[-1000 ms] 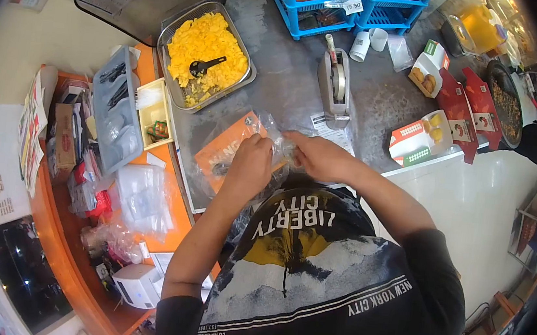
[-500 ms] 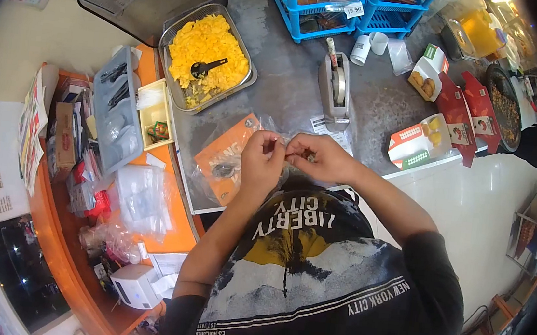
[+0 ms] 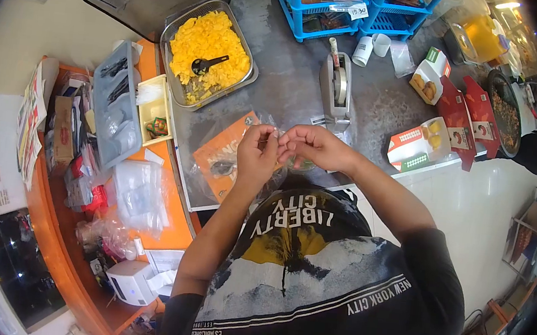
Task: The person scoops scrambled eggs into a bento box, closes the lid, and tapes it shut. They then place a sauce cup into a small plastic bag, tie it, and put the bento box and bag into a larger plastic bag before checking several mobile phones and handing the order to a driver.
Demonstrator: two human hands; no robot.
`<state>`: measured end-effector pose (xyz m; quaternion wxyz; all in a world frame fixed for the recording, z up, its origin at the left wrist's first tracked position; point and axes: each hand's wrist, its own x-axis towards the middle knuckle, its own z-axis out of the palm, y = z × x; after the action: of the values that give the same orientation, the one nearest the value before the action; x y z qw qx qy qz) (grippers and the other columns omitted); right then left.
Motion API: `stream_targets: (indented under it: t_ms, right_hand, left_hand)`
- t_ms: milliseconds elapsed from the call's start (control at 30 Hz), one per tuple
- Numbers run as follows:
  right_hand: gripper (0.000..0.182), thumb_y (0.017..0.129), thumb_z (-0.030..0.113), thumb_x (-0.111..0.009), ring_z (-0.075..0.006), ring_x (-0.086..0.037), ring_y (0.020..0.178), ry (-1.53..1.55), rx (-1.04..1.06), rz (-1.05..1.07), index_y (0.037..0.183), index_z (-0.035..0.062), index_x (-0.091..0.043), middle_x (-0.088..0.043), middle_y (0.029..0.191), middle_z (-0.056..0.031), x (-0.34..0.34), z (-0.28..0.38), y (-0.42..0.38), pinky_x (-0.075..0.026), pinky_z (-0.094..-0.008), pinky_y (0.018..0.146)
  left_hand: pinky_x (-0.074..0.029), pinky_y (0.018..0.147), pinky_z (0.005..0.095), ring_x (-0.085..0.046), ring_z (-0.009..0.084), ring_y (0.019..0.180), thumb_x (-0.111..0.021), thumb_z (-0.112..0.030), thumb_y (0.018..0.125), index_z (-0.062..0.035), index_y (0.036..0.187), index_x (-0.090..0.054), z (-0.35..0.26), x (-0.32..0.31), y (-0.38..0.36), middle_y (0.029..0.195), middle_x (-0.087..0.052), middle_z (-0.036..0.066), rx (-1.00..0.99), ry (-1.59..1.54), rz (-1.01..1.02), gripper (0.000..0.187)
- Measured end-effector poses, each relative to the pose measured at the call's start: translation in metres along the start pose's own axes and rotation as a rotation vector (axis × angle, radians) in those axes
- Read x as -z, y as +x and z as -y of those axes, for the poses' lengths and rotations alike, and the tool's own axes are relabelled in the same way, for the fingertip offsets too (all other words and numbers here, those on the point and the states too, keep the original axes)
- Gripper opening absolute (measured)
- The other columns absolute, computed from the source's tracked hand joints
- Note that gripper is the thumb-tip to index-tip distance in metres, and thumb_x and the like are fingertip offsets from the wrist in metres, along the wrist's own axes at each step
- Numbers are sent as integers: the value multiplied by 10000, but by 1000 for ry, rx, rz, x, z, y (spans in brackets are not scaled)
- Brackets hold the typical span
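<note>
My left hand (image 3: 257, 153) is closed in a pinch, its fingertips close to those of my right hand. My right hand (image 3: 317, 148) also has its fingers pressed together; a small clear plastic piece seems to lie between the two, too small to make out. Just beneath my right hand shows a bit of something green in clear plastic (image 3: 301, 165). An orange printed packet (image 3: 222, 156) in clear wrap lies on the metal table to the left of my hands. Beyond them stands a tape dispenser (image 3: 336, 95).
A tray of yellow food (image 3: 208, 53) with a black scoop stands at the back left, beside a cream box (image 3: 156, 113) and a grey cutlery tray (image 3: 118, 106). Blue racks (image 3: 306, 24) stand behind. Food boxes (image 3: 418, 144) line the right side.
Both hands have shifted slightly left, and my right hand's fingers have spread a little. The green item under my right hand shows more. The whole view has tilted slightly.
</note>
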<state>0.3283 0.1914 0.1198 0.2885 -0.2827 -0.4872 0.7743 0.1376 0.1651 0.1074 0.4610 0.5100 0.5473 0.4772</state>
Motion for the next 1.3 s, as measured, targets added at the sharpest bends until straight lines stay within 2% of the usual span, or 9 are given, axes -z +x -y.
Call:
stream_targets:
  t_ms: [33, 333, 633, 867, 933, 967, 1067, 1167, 1300]
  right_hand:
    - [203, 1071, 146, -505, -171, -732, 868, 35, 69, -11, 1156, -12, -600, -728, 1026, -122, -3, -2, 0, -558, -264, 654]
    - [212, 1029, 228, -600, -140, -710, 686, 59, -202, -120, 978, 26, -634, -736, 849, -92, 2, 9, 7, -493, -237, 540]
    - [221, 1036, 236, -594, -121, -685, 647, 41, -179, -118, 978, 27, -633, -728, 835, -80, 1, 7, 10, -467, -228, 515]
    - [172, 1033, 176, -594, -118, -654, 612, -128, -87, -301, 976, 14, -606, -699, 786, -66, -15, -1, 7, -479, -241, 515]
    - [165, 1030, 169, -602, -118, -626, 588, -164, 1, -390, 972, 15, -586, -675, 737, -56, -24, -4, 5, -472, -249, 514]
    - [169, 1022, 171, -610, -157, -641, 596, -316, 36, -422, 976, 9, -595, -678, 736, -83, -26, -2, 3, -485, -284, 532]
    - [172, 1000, 173, -633, -277, -669, 620, -702, 158, -465, 993, 3, -616, -672, 734, -162, -30, 4, 1, -511, -371, 579]
    - [154, 990, 166, -640, -362, -679, 674, -826, 159, -476, 1003, 12, -631, -667, 767, -211, -35, 9, 1, -515, -393, 604]
    - [144, 986, 151, -642, -371, -680, 679, -938, 227, -497, 996, 8, -636, -672, 788, -219, -37, 7, 2, -520, -396, 612]
  left_hand:
    - [-516, 732, 235, -624, 76, 804, -652, -34, 969, 0, 1043, -639, 1, 1, 1, 916, -661, 26, 10, -8, -7, 82]
    - [-517, 688, 242, -639, 105, 779, -676, 6, 920, 27, 1017, -660, -3, 0, 0, 890, -648, 68, -284, 266, -31, 101]
    - [-526, 695, 278, -659, 163, 780, -685, 4, 900, 31, 1008, -669, -9, 2, 0, 914, -660, 108, -327, 305, -19, 112]
    - [-535, 749, 331, -664, 243, 822, -650, -13, 910, 38, 1015, -670, -11, 12, 2, 958, -658, 134, -472, 516, 134, 118]
    - [-537, 737, 329, -667, 234, 814, -657, -44, 920, 31, 1010, -675, -20, 10, 1, 933, -671, 125, -370, 340, 171, 118]
    - [-537, 731, 328, -668, 230, 810, -660, -60, 925, 28, 1007, -678, -24, 10, 2, 921, -677, 120, -321, 258, 180, 121]
    - [-533, 729, 303, -663, 159, 809, -669, -101, 929, 15, 994, -702, -11, 17, 8, 902, -708, 87, 150, 34, 226, 137]
    - [-516, 781, 266, -650, 114, 870, -665, -113, 946, -1, 1012, -724, -3, 21, 16, 913, -714, 59, 160, 13, 272, 142]
    - [-517, 727, 278, -651, 120, 795, -676, -102, 921, 2, 956, -713, 16, 12, 20, 855, -708, 77, 173, -15, 256, 115]
